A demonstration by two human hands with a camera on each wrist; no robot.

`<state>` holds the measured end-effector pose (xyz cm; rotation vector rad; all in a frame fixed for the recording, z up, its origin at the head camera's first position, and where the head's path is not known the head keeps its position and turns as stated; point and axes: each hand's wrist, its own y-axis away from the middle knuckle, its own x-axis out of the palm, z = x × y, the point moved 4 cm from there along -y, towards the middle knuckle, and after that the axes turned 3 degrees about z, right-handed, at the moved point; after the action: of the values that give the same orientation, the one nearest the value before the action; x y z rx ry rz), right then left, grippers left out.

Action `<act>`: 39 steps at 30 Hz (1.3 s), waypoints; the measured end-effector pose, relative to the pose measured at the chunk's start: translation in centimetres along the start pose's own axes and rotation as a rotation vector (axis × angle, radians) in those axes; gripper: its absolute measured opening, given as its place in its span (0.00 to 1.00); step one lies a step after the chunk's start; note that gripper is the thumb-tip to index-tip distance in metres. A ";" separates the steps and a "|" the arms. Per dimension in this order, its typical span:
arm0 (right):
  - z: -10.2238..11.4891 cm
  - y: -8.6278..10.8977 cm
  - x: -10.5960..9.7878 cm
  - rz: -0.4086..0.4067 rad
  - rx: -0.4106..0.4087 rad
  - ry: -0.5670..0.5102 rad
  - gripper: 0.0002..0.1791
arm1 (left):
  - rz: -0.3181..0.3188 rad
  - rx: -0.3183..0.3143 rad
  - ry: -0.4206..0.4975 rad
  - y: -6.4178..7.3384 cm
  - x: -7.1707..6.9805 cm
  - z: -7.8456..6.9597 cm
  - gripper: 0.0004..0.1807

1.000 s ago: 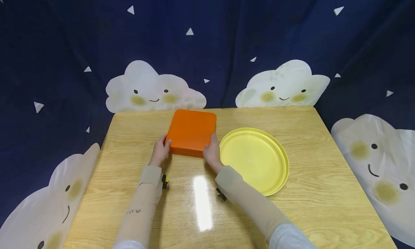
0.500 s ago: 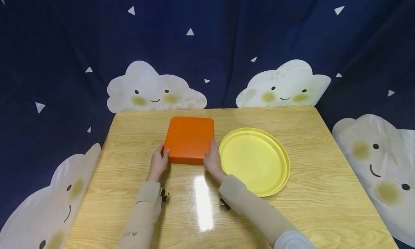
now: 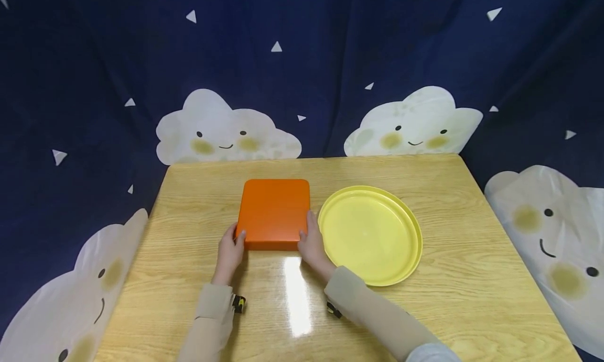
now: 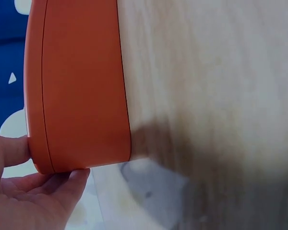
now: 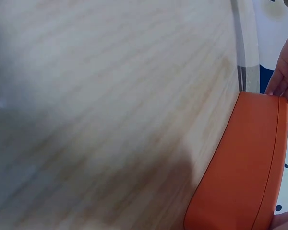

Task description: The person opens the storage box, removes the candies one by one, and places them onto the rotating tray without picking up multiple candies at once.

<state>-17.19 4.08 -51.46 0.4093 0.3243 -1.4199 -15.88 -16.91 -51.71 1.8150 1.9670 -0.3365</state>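
Note:
A square orange box with rounded corners lies on the wooden table, left of a round yellow plate. Around its near left corner my left hand grips, thumb at the top edge and fingers along the side. My right hand holds the near right corner in the same way. Seen in the left wrist view, the box's front wall has a thin seam near its top, like a lid line. The right wrist view shows the orange wall too, with only a bit of my right hand at the bottom corner.
The yellow plate has a raised rim and lies close to my right hand and forearm. A dark blue curtain with white clouds hangs behind the table and along its sides. Bright glare shows on the wood.
The orange box has slid toward me and slightly left, and turned a little straighter. Both hands have come back with it, keeping their hold. The plate has stayed in place.

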 end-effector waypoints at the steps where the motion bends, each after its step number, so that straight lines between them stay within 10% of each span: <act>1: 0.0 0.2 0.0 -0.001 -0.012 0.002 0.32 | -0.010 0.009 0.002 0.2 0.0 0.1 0.24; 31: 0.1 4.2 -0.2 0.038 -0.102 -0.040 0.31 | -0.106 0.009 0.027 4.4 0.2 1.0 0.22; 39: 0.4 3.5 -0.8 -0.004 -0.139 0.067 0.30 | 0.060 -0.080 0.043 3.5 -1.4 0.2 0.25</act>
<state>-13.84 4.98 -50.42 0.3426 0.4754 -1.3799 -12.34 -17.86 -50.85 1.8403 1.9220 -0.1986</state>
